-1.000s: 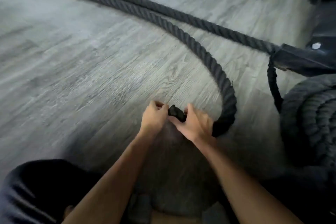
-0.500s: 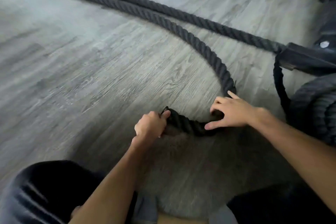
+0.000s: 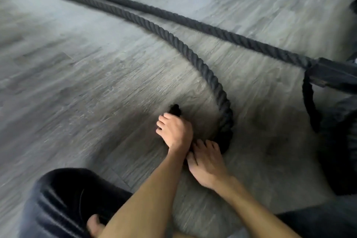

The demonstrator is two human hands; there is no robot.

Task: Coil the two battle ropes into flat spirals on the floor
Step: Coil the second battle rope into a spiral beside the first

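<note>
Arms are bare from the near edge of the shot right out to the left hand [image 3: 174, 131] and the right hand [image 3: 207, 162]. Legs are in dark stuff: over at near left there's black fabric [image 3: 67, 199], a bit shiny and bunched into thick folds, with a small patch of bare skin [image 3: 93, 225] peeking out at its near edge. Near right is a flatter, duller charcoal cloth [image 3: 320, 224].
</note>
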